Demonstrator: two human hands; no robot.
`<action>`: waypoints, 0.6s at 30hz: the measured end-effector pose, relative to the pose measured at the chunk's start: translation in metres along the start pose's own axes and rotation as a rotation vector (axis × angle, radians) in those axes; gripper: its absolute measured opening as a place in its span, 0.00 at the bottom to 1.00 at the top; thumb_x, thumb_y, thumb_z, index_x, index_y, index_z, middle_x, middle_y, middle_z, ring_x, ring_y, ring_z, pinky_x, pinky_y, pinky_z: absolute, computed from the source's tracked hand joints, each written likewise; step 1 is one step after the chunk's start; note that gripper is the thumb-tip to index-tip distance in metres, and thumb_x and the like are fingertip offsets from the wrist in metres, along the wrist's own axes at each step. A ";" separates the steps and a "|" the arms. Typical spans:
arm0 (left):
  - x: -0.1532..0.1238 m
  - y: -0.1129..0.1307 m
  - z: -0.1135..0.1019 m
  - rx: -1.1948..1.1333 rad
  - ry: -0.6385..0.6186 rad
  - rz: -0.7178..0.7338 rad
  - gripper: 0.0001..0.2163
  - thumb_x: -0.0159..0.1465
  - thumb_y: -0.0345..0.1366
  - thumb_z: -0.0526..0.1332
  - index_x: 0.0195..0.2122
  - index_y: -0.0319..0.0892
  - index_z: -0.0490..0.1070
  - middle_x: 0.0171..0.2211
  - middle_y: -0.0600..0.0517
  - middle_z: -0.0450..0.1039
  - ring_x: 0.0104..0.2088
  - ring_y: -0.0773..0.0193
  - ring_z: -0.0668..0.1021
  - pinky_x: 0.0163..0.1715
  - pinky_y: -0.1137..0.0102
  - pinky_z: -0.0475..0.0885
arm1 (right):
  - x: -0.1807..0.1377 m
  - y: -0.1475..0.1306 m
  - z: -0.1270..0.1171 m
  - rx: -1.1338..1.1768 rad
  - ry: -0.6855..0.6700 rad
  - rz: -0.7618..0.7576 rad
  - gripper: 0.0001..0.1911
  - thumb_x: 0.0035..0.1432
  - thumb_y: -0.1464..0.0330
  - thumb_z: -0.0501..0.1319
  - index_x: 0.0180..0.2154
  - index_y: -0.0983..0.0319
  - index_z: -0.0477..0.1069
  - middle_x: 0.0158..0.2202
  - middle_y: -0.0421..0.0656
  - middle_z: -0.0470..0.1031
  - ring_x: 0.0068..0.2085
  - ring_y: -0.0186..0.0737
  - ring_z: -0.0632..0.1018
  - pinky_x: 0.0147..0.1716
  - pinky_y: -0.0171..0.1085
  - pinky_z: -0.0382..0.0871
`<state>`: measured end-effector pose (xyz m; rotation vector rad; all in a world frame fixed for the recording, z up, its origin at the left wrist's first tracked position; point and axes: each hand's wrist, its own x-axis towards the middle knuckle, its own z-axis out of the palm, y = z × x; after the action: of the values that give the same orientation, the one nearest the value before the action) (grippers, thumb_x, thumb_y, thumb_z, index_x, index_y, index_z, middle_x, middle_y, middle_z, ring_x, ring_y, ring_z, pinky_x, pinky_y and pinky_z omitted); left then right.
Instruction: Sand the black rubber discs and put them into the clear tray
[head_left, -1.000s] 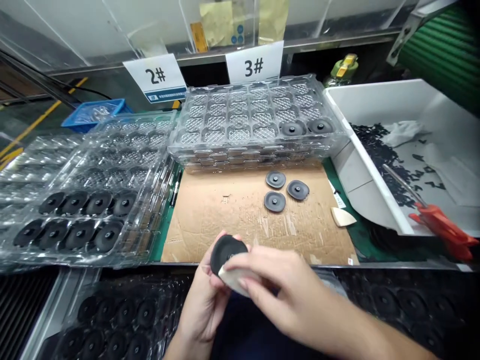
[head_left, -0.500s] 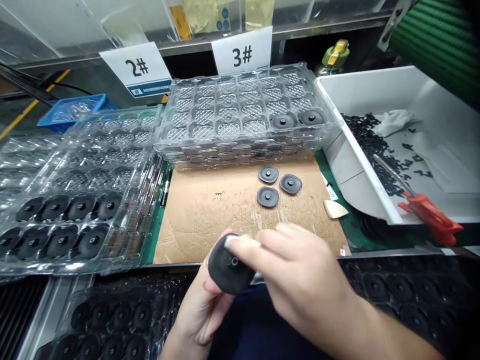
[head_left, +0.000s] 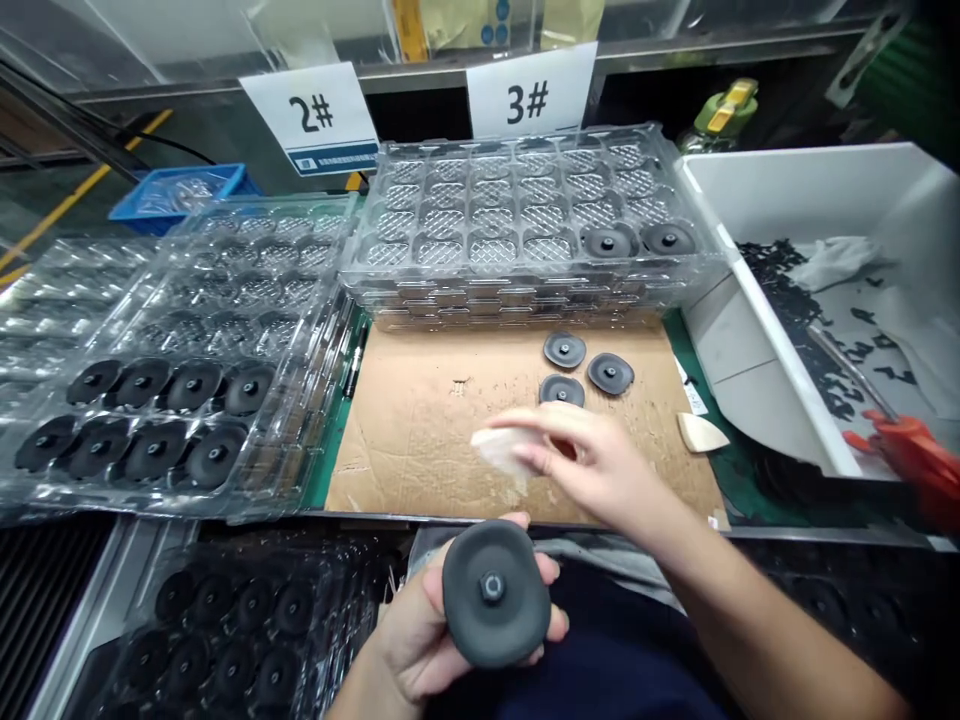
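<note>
My left hand (head_left: 431,635) grips a black rubber disc (head_left: 495,606) with a small centre hub, held face-up near my lap. My right hand (head_left: 592,462) hovers over the cardboard sheet (head_left: 420,420), fingers pinched on a small white wedge-shaped piece (head_left: 501,448). Just beyond it three more black discs (head_left: 564,350) lie loose on the cardboard. A clear blister tray (head_left: 525,215) under the "3#" sign holds two discs at its front right.
Clear trays (head_left: 150,400) on the left hold two rows of black discs. More filled trays (head_left: 225,620) sit below the bench edge. A white bin (head_left: 757,330) at right contains black scraps and red-handled scissors (head_left: 911,450). Another white wedge (head_left: 701,433) lies on the green mat.
My right hand lifted off the disc and moved forward over the cardboard with the white piece. My left hand lowered the disc and turned it face-up.
</note>
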<state>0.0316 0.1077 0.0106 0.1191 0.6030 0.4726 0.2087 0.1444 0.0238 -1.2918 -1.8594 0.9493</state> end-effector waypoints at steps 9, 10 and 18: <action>-0.008 0.013 -0.025 -0.143 -0.071 0.069 0.23 0.44 0.39 0.71 0.42 0.44 0.74 0.40 0.48 0.77 0.37 0.56 0.79 0.32 0.70 0.76 | -0.042 0.078 0.079 -0.265 0.108 0.227 0.20 0.60 0.68 0.51 0.55 0.60 0.62 0.52 0.52 0.63 0.48 0.47 0.70 0.46 0.50 0.67; -0.009 0.013 -0.028 -0.140 -0.091 0.094 0.23 0.45 0.39 0.70 0.44 0.43 0.73 0.41 0.48 0.77 0.38 0.55 0.79 0.33 0.70 0.76 | -0.045 0.079 0.084 -0.285 0.113 0.220 0.21 0.60 0.67 0.52 0.55 0.59 0.62 0.53 0.51 0.62 0.50 0.49 0.69 0.47 0.51 0.66; -0.015 0.020 -0.041 -0.078 -0.113 0.202 0.20 0.52 0.33 0.66 0.47 0.45 0.71 0.46 0.47 0.75 0.43 0.54 0.78 0.42 0.68 0.72 | -0.006 0.060 0.058 -0.315 0.194 0.192 0.14 0.60 0.70 0.51 0.47 0.61 0.67 0.41 0.48 0.70 0.41 0.43 0.73 0.39 0.43 0.70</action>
<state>-0.0107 0.1170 -0.0104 0.1325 0.4624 0.6801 0.1892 0.1427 -0.0579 -1.7125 -1.8044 0.6117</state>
